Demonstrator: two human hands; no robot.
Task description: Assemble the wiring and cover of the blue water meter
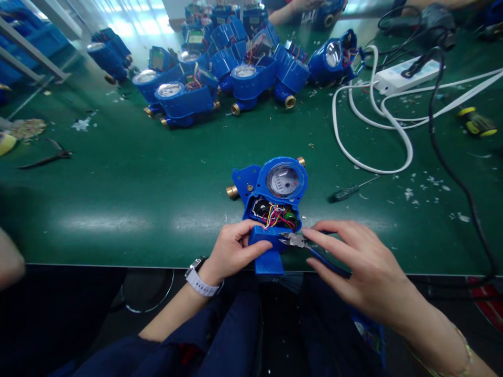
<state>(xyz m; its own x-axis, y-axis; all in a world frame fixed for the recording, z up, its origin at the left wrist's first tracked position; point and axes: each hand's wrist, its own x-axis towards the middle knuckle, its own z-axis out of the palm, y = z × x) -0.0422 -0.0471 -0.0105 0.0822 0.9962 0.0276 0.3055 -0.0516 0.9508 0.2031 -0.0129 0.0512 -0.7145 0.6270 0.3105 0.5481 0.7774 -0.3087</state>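
A blue water meter (283,180) with a round dial and brass pipe ends lies near the front edge of the green table. Its lower compartment is uncovered and shows a tangle of red, yellow and white wires (277,215). My left hand (234,248) is closed on the blue box-like part (262,236) at the meter's near side, thumb on top. In my right hand (359,262) I hold diagonal cutting pliers (320,254) by their dark blue handles. The jaws of the pliers lie over that blue part, just below the wires; whether they touch it I cannot tell.
Several more blue water meters (188,99) stand at the back. A white power strip (408,76) with looping cable sits at the right, near a screwdriver (346,192) and a yellow-black tool (477,121). Other pliers (49,155) lie at left. Other people's arms show at the edges.
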